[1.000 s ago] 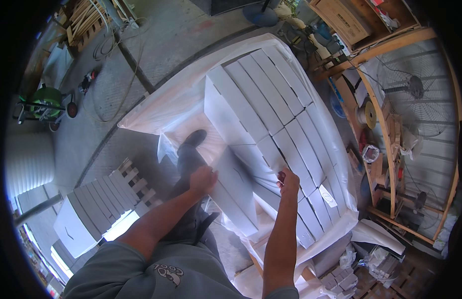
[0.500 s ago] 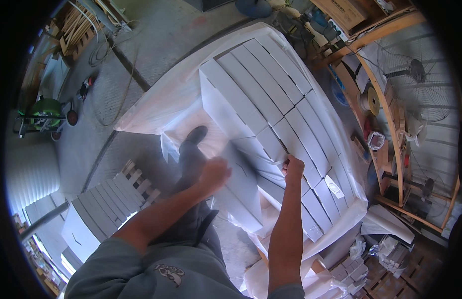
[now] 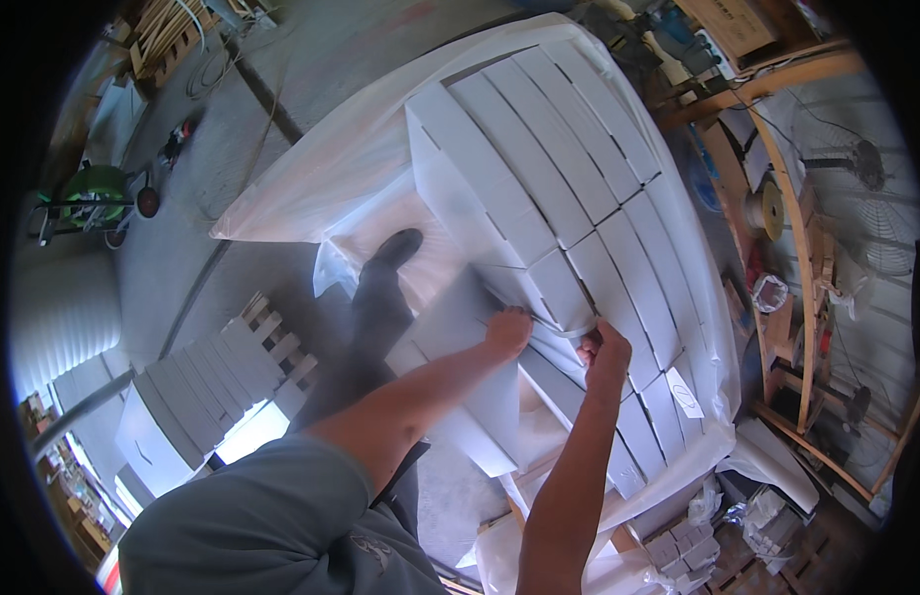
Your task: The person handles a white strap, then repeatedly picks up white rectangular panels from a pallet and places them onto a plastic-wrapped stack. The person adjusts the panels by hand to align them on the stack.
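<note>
Left hand (image 3: pixel 509 334) has crossed from above the worker's leg (image 3: pixel 375 317) to the stack's edge, close beside the right hand (image 3: pixel 605 349). White boxes (image 3: pixel 564 183), packed in rows, lie in front of the worker, both hands at their near side. Pale plastic sheet (image 3: pixel 301 193) spreads around and beneath the stack. More boxes (image 3: pixel 197 397) stand in a row on a slatted pallet (image 3: pixel 286 347) at left. A brown carton (image 3: pixel 735 22) sits in a wooden shelf, its print too small to read; a white label (image 3: pixel 684 394) on the stack bears a rounded mark, also illegible. Box contents are hidden. The right hand's fingers pinch a thin pale strip (image 3: pixel 581 325) over the boxes; the left is curled closed near its other end, its hold unclear.
</note>
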`<state>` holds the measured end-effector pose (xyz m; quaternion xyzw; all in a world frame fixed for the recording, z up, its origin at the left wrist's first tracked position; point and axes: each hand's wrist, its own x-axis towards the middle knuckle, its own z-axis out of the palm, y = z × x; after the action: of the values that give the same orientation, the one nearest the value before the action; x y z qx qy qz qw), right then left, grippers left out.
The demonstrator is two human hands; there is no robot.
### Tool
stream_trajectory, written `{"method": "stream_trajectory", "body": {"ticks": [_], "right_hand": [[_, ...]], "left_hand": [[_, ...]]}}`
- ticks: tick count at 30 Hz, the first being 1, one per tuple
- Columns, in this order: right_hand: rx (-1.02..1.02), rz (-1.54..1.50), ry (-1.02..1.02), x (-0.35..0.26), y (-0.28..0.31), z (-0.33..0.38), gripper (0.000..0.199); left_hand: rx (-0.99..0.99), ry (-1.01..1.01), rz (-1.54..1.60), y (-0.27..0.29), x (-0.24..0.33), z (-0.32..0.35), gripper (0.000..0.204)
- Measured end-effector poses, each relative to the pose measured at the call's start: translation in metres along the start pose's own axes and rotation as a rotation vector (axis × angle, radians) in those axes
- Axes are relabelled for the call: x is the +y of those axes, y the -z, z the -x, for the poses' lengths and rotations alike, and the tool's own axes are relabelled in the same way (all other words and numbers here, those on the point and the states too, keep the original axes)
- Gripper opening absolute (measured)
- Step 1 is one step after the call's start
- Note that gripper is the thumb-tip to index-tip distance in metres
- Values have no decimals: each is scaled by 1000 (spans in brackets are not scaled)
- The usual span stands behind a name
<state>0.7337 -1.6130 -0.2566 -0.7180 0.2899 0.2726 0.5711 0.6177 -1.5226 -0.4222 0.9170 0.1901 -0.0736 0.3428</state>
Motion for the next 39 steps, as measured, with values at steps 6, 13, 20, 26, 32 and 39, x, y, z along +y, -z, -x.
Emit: {"method": "stream_trajectory", "body": {"ticks": [6, 13, 20, 26, 32, 39], "right_hand": [[29, -33, 17, 1, -1, 2, 19], [20, 38, 57, 7, -2, 2, 19], [80, -57, -63, -2, -7, -9, 19], [51, 112, -60, -4, -4, -21, 19], [180, 551, 164, -5, -8, -14, 22], [235, 557, 325, 35, -16, 17, 41]], "left_hand": [[-187, 0, 213, 5, -6, 2, 29], [-602, -128, 85, 25, -28, -10, 37], [-496, -203, 223, 53, 2, -17, 32], [-304, -327, 597, 51, 28, -16, 29], [-318, -79, 726, 83, 41, -1, 17], [-78, -151, 468, 88, 65, 6, 10]]}}
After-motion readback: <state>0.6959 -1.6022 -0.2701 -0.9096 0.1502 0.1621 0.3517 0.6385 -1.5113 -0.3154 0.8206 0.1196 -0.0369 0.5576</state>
